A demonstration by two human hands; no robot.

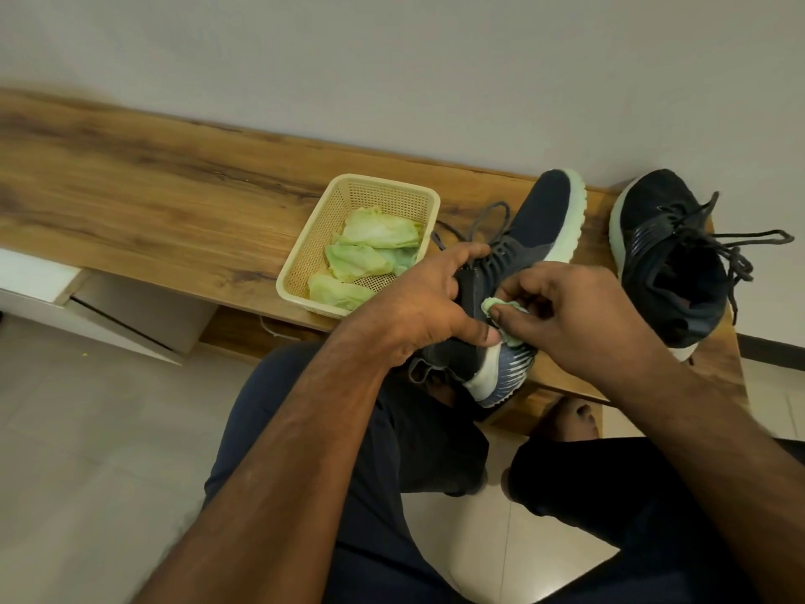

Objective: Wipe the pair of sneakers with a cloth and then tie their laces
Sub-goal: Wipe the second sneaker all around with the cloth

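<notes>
A dark navy sneaker [538,224] with a pale sole lies tilted across the front edge of the wooden bench, its laces loose. My left hand [429,298] grips its collar and heel. My right hand [570,311] pinches a small green cloth [501,309] against the sneaker's side near the heel. The second dark sneaker [673,263] stands apart at the right end of the bench, its laces untied and spread out.
A cream plastic basket [383,191] with several green cloths sits on the wooden bench [152,189] just left of the held sneaker. The wall runs behind the bench. Below are my knees in dark trousers, a bare foot [573,418] and a tiled floor.
</notes>
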